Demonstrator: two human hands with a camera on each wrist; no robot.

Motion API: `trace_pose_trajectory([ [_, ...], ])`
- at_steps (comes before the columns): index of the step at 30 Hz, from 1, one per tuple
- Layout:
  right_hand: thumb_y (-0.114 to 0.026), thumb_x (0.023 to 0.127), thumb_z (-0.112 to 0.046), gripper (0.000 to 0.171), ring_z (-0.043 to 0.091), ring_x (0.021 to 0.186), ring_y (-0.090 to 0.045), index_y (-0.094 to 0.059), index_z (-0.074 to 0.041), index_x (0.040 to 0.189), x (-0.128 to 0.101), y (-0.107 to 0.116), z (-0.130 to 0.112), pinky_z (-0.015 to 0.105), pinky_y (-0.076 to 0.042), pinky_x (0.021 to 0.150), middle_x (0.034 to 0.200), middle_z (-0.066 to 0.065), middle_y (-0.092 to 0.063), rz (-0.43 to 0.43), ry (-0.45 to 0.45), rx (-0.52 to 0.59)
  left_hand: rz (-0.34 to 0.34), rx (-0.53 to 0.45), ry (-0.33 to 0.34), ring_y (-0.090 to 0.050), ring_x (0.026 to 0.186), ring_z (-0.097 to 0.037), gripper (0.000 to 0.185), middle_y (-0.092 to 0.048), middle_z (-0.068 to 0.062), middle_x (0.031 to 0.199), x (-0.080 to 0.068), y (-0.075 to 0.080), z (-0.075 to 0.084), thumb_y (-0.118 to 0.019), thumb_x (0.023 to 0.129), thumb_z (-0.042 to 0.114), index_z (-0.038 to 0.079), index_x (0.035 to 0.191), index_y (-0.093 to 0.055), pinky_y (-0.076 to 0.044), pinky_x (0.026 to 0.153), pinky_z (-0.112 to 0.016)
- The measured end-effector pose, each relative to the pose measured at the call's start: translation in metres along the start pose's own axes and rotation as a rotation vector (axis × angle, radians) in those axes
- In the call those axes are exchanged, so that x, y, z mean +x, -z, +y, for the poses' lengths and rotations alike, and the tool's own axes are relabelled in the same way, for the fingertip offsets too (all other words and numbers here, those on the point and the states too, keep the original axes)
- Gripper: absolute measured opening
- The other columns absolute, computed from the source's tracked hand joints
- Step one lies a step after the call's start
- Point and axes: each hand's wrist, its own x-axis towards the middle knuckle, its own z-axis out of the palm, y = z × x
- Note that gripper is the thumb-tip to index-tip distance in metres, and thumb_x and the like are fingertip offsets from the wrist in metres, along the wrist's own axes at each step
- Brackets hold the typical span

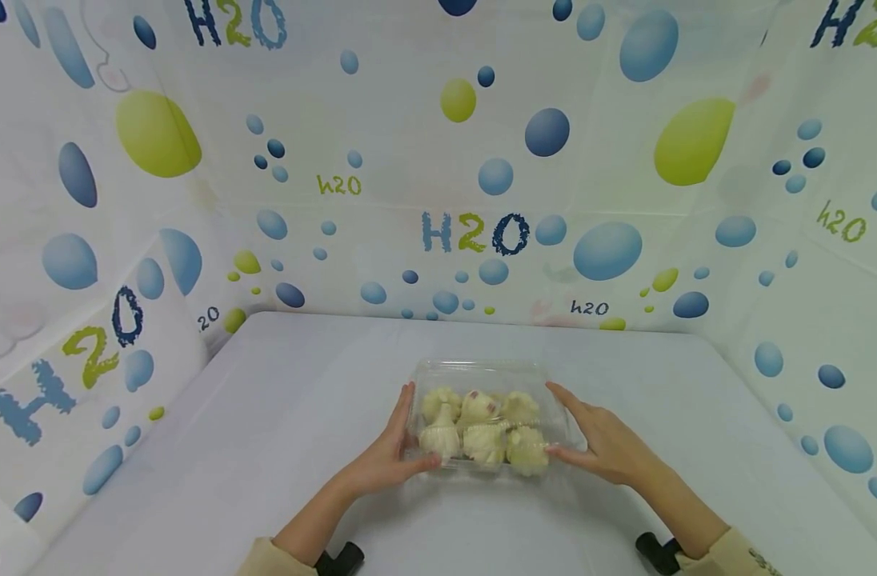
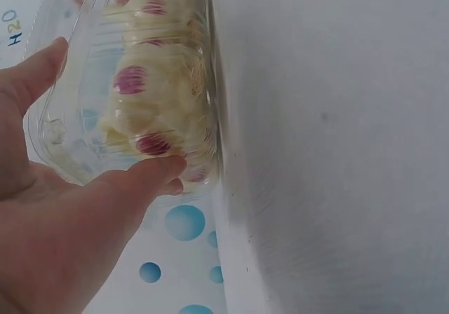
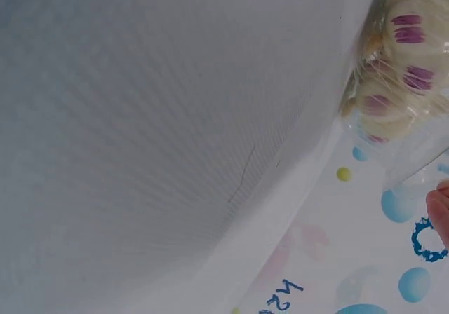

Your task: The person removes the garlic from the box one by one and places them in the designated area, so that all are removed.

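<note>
A clear plastic clamshell box [image 1: 482, 370] sits in front of me on the table, holding several pale garlic bulbs [image 1: 484, 440] in two rows. Purple patches mark the garlic in both wrist views. My left hand [image 1: 391, 452] grips the box's left side, thumb along the front and fingers at the side. On the opposite side, my right hand [image 1: 604, 440] holds the box with its thumb at the front corner and a fingertip farther back. In the right wrist view, only a fingertip [image 3: 438, 212] shows beside the box's clear edge.
A white cloth covers the table [image 1: 302, 376]. Behind it and along both sides hangs a white curtain [image 1: 402, 144] printed with blue and green drops and H2O lettering. Black wrist cameras [image 1: 341, 558] sit by the beige sleeves.
</note>
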Motion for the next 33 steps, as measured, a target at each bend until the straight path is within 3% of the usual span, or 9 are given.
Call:
trace_pose_trajectory([
  [10,-0.059,0.076,-0.04,0.07,0.023,0.092,-0.056,-0.029,-0.013,0.132,0.005,0.003,-0.002,0.039,-0.045,0.076,0.118,0.011,-0.05,0.027,-0.005,0.0,-0.015,-0.066,0.035,0.012,0.125,-0.03,0.093,0.022,-0.012,0.137,0.001,-0.002,-0.003,-0.058,0.08,0.01,0.007,0.133,0.018,-0.016,0.095,-0.052],
  [17,-0.061,0.076,-0.036,0.063,0.02,0.086,-0.057,-0.035,-0.012,0.129,0.01,0.006,-0.003,0.037,-0.046,0.072,0.114,0.009,-0.054,0.055,-0.008,0.022,0.015,-0.064,0.039,0.01,0.125,-0.031,0.094,0.021,-0.008,0.138,0.007,-0.006,-0.024,-0.059,0.08,0.016,0.016,0.134,0.018,-0.016,0.095,-0.053],
  [24,-0.06,0.077,-0.036,0.058,0.018,0.084,-0.058,-0.037,-0.016,0.127,0.015,0.011,-0.005,0.037,-0.046,0.071,0.11,0.006,-0.056,0.066,-0.031,0.041,0.015,-0.125,0.061,-0.011,0.122,-0.043,0.094,0.023,-0.005,0.138,0.009,-0.007,-0.031,-0.059,0.08,0.02,0.022,0.134,0.018,-0.014,0.094,-0.055],
  [33,-0.057,0.08,-0.036,0.054,0.021,0.092,-0.057,-0.037,-0.018,0.127,0.023,0.016,-0.005,0.039,-0.046,0.075,0.114,0.01,-0.053,0.052,-0.041,0.073,0.019,-0.154,0.086,0.002,0.124,-0.038,0.095,0.025,-0.004,0.138,0.01,-0.007,-0.029,-0.06,0.079,0.02,0.026,0.133,0.018,-0.011,0.094,-0.058],
])
